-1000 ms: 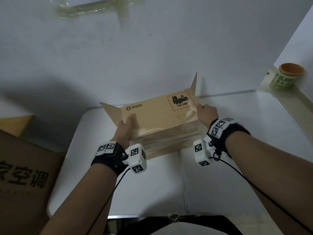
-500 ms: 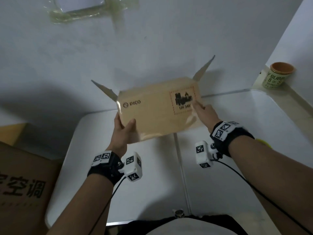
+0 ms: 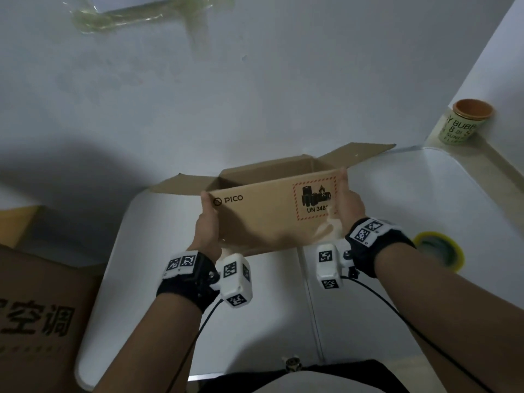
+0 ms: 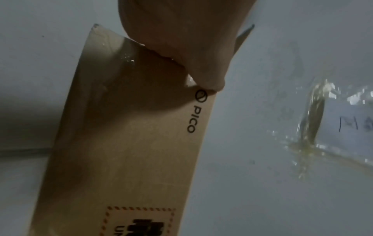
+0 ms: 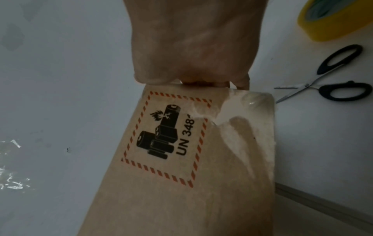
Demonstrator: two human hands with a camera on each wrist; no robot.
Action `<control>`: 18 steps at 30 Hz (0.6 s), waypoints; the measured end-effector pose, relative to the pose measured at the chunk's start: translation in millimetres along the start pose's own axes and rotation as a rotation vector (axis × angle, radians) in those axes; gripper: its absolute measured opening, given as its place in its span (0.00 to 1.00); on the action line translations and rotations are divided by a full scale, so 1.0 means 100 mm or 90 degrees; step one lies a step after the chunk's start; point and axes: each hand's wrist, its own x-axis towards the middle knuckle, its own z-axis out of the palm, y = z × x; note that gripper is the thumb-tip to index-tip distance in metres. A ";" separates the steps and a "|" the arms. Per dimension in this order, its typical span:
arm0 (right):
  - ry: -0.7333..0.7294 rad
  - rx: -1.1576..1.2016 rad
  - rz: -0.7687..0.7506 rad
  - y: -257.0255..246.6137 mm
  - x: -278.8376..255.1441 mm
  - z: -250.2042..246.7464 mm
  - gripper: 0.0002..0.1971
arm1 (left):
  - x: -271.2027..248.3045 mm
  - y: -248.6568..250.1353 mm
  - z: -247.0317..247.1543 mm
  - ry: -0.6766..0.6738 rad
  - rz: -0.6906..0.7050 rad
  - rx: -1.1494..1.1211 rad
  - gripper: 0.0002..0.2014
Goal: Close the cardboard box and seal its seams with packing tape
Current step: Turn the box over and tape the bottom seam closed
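A brown cardboard box [image 3: 263, 219] printed PICO, with a battery hazard label, is held over the white table [image 3: 255, 321] with its opening facing up. Its two end flaps stick out to the left and right, and the inside looks empty. My left hand [image 3: 208, 225] grips the left end, thumb on the front face [image 4: 131, 143]. My right hand [image 3: 350, 205] grips the right end beside the label [image 5: 165, 135]. Old clear tape shines on the box's lower right corner. A yellow packing tape roll [image 3: 438, 251] lies on the table right of my right wrist.
Black-handled scissors [image 5: 333, 76] lie on the table near the tape roll [image 5: 331, 20]. A large printed carton [image 3: 37, 321] stands left of the table. A paper cup [image 3: 459, 123] sits on a ledge at the far right. The white wall is close behind the box.
Both hands lifted the box off the table and turned it, so the opening that faced away now faces up. The end flaps have swung out sideways.
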 end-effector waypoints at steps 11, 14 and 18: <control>-0.045 -0.005 0.137 0.02 0.36 0.00 0.56 | 0.26 -0.01 0.03 0.055 0.031 -0.004 0.34; -0.034 0.015 0.172 0.05 0.35 0.04 0.42 | 0.26 -0.08 0.03 0.045 0.027 0.026 0.19; -0.057 0.111 0.246 0.02 0.30 0.04 0.28 | 0.28 -0.15 -0.03 0.019 -0.040 0.101 0.19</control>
